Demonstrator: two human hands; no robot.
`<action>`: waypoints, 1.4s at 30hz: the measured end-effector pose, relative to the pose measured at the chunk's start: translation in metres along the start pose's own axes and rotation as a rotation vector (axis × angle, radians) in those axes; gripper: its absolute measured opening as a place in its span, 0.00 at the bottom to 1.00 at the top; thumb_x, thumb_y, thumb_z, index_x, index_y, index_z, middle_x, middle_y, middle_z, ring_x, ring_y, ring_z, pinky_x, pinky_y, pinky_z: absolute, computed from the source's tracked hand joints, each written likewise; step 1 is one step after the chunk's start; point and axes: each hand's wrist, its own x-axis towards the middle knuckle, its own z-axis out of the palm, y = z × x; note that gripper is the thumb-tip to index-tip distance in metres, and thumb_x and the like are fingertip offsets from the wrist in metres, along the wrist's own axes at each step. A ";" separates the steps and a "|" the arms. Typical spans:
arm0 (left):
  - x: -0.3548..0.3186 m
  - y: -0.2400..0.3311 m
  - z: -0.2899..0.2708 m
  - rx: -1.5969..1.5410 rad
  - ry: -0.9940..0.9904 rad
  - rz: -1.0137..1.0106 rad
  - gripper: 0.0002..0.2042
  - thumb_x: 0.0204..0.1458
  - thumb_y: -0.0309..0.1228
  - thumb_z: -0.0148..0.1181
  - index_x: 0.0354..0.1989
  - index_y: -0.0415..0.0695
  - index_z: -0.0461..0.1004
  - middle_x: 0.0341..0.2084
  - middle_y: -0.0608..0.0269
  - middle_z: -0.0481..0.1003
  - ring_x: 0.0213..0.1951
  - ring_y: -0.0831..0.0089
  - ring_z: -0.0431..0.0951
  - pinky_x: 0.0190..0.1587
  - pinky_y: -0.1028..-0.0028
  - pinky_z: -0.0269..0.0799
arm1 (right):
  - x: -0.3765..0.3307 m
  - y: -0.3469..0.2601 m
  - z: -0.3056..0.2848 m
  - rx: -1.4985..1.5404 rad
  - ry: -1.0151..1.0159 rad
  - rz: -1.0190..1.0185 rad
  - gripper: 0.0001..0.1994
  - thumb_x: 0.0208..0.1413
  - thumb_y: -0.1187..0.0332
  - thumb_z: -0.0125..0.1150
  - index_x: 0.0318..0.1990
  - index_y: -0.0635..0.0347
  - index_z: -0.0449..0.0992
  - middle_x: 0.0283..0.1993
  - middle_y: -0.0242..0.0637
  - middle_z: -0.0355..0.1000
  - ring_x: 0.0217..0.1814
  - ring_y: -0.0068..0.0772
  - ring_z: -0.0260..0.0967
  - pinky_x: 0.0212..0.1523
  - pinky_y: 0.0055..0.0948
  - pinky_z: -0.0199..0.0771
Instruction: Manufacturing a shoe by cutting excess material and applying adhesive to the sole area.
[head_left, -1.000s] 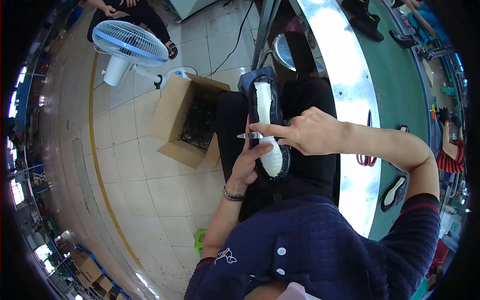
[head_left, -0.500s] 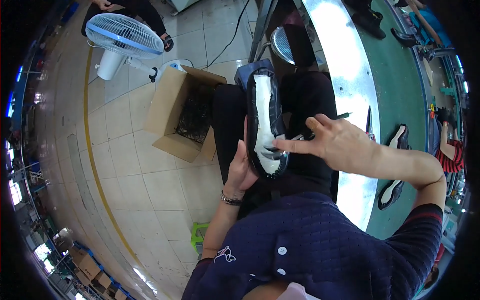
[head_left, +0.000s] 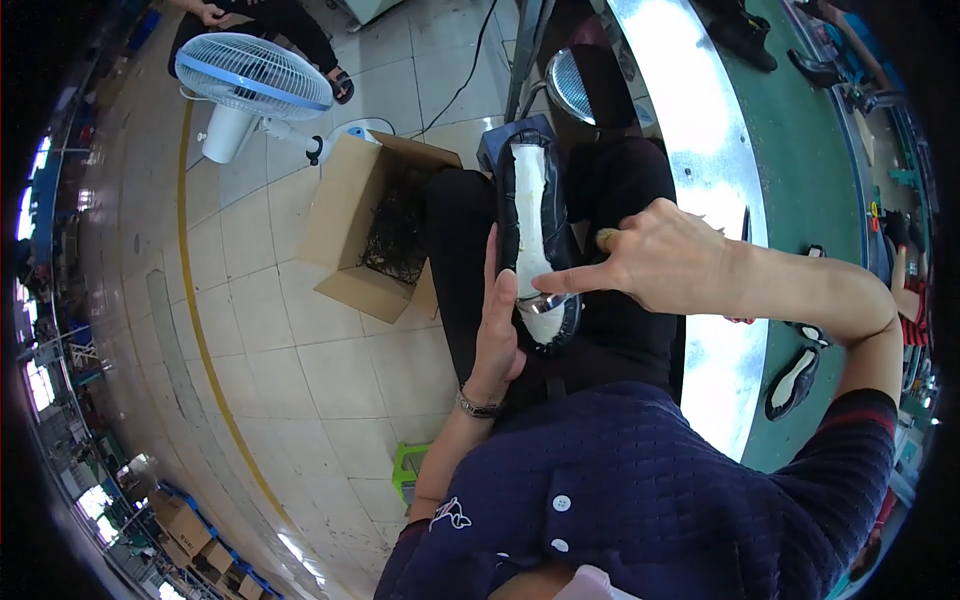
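A black shoe upper (head_left: 556,228) with a white sole-side insole (head_left: 532,205) lies bottom up, lengthwise over my lap. My left hand (head_left: 495,335) is closed on its near left side, the thumb pressed on the rim. My right hand (head_left: 655,262) reaches in from the right, index finger stretched out to the white insole and the other fingers curled. Beneath that fingertip a shiny metal-bladed tool (head_left: 545,302) lies across the insole near its close end. Most of the tool is hidden under my right hand.
An open cardboard box (head_left: 340,220) with black scraps stands left of my legs, a fan (head_left: 250,80) beyond it. A metal table edge (head_left: 715,170) curves along my right. Other shoes (head_left: 792,383) lie on the green surface (head_left: 800,210). A blue block (head_left: 505,135) sits behind the held shoe.
My left thumb has moved up onto the shoe's rim. My right hand has turned, its fingers more curled, and the blade now lies more plainly across the insole.
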 end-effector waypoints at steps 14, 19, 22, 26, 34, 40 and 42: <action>-0.017 -0.008 -0.028 0.386 -0.001 -0.193 0.28 0.48 0.21 0.68 0.58 0.41 0.64 0.47 0.64 0.73 0.47 0.76 0.75 0.52 0.71 0.73 | 0.002 -0.052 0.011 0.067 0.205 -0.122 0.34 0.59 0.72 0.47 0.73 0.40 0.47 0.15 0.34 0.65 0.12 0.20 0.64 0.13 0.24 0.68; -0.021 -0.004 -0.017 0.259 -0.044 -0.319 0.21 0.48 0.26 0.70 0.51 0.39 0.71 0.44 0.63 0.76 0.45 0.77 0.75 0.50 0.73 0.73 | -0.002 -0.048 0.030 0.008 0.060 0.087 0.33 0.60 0.69 0.47 0.73 0.40 0.48 0.16 0.35 0.67 0.12 0.19 0.64 0.14 0.22 0.68; -0.017 0.009 -0.008 0.466 0.015 -0.314 0.19 0.48 0.26 0.69 0.49 0.38 0.73 0.42 0.64 0.76 0.44 0.76 0.76 0.50 0.73 0.73 | -0.009 -0.057 0.029 0.057 0.194 -0.124 0.33 0.59 0.70 0.47 0.73 0.40 0.49 0.18 0.36 0.68 0.15 0.22 0.68 0.15 0.23 0.70; -0.019 0.011 -0.002 0.369 -0.032 -0.358 0.16 0.49 0.24 0.68 0.47 0.39 0.72 0.40 0.63 0.77 0.41 0.75 0.77 0.46 0.74 0.74 | 0.000 -0.043 0.035 0.142 -0.053 0.242 0.36 0.60 0.68 0.49 0.74 0.39 0.41 0.18 0.37 0.70 0.16 0.28 0.71 0.18 0.29 0.74; -0.016 0.007 -0.012 0.422 -0.057 -0.336 0.14 0.50 0.24 0.67 0.46 0.36 0.76 0.37 0.62 0.80 0.39 0.76 0.79 0.43 0.75 0.76 | -0.010 -0.050 0.033 0.260 -0.049 0.072 0.35 0.61 0.70 0.46 0.73 0.31 0.42 0.24 0.42 0.73 0.18 0.29 0.73 0.17 0.27 0.74; -0.027 -0.013 -0.059 0.255 -0.150 -0.376 0.18 0.53 0.23 0.64 0.53 0.39 0.72 0.48 0.60 0.75 0.46 0.74 0.77 0.48 0.76 0.74 | -0.001 -0.040 0.017 0.184 0.207 0.019 0.37 0.62 0.66 0.48 0.74 0.29 0.38 0.20 0.39 0.71 0.15 0.28 0.71 0.15 0.25 0.71; -0.010 0.002 -0.035 0.405 -0.147 -0.395 0.31 0.48 0.23 0.68 0.62 0.42 0.62 0.54 0.62 0.71 0.54 0.71 0.71 0.55 0.71 0.69 | 0.011 -0.021 0.021 0.250 0.107 0.143 0.37 0.62 0.64 0.50 0.74 0.31 0.38 0.19 0.38 0.70 0.15 0.30 0.71 0.15 0.26 0.71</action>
